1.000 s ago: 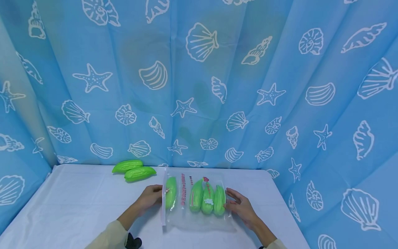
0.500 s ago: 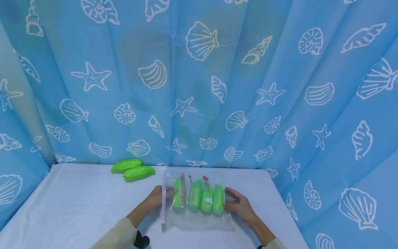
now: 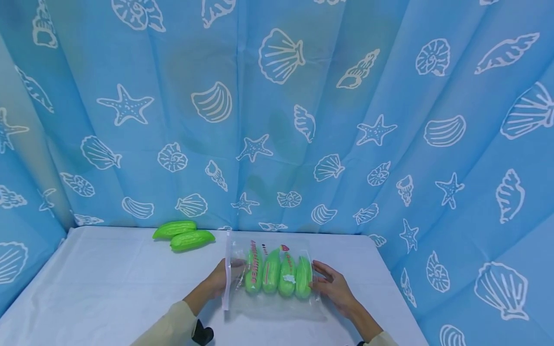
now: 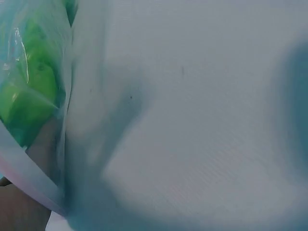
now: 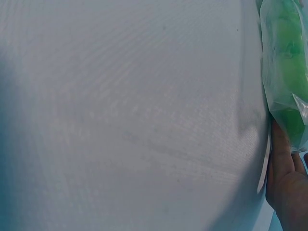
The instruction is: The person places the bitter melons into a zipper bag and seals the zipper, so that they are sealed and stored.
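Observation:
A clear printed zip bag (image 3: pixel 277 307) lies on the white table, its white-edged mouth facing left. Inside it several green bitter melons (image 3: pixel 270 275) stand side by side. My left hand (image 3: pixel 222 275) reaches through the mouth, fingers extended, fingertips right at the side of the leftmost bitter melon (image 3: pixel 254 274). At the bag's closed end my right hand (image 3: pixel 335 288) holds the edge beside the rightmost bitter melon (image 3: pixel 304 276), thumb on the plastic. In the right wrist view, fingers (image 5: pixel 281 149) lie under the bag (image 5: pixel 288 96).
Two more bitter melons (image 3: pixel 192 240) lie touching at the back left of the white-covered table (image 3: pixel 108 278). Behind the table hangs a blue curtain (image 3: pixel 277 120) with shell prints. A dark rounded object (image 3: pixel 202 332) shows by the left sleeve.
My left hand has moved right into the bag, and the leftmost bitter melon has slid from the mouth up against the others. The right hand keeps its place at the closed end.

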A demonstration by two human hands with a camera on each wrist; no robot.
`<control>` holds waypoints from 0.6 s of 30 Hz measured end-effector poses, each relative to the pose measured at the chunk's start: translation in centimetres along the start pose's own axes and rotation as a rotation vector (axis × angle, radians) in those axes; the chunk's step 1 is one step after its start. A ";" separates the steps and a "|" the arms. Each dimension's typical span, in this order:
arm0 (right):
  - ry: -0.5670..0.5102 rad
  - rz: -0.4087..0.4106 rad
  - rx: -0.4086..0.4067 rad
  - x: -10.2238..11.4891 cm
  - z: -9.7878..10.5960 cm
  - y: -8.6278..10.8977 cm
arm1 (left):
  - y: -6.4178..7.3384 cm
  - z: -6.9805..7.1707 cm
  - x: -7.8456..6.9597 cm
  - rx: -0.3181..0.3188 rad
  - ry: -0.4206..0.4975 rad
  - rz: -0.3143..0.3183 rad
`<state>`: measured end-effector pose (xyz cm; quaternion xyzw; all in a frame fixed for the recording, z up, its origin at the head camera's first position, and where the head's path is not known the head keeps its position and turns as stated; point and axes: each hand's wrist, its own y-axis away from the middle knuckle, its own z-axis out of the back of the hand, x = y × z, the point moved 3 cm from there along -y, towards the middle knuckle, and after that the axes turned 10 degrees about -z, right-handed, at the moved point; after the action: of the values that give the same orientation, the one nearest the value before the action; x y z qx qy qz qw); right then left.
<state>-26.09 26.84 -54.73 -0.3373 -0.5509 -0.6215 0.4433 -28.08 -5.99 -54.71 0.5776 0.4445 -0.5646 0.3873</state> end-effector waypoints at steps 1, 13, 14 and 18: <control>0.001 0.000 0.000 0.0 0.0 -0.1 | 0.0 -0.1 0.0 -0.004 0.000 0.002; 0.006 -0.008 -0.008 0.0 -0.1 -0.1 | 0.2 -0.8 -1.2 -0.091 -0.082 -0.069; 0.006 -0.009 -0.009 0.0 0.0 -0.1 | 0.2 -0.8 -1.2 -0.103 -0.095 -0.074; 0.006 -0.012 -0.014 0.1 0.0 -0.1 | 0.2 -0.6 -1.0 -0.166 -0.154 -0.070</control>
<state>-26.19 26.81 -54.68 -0.3353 -0.5472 -0.6291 0.4387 -27.71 -5.56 -53.64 0.4827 0.4786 -0.5815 0.4469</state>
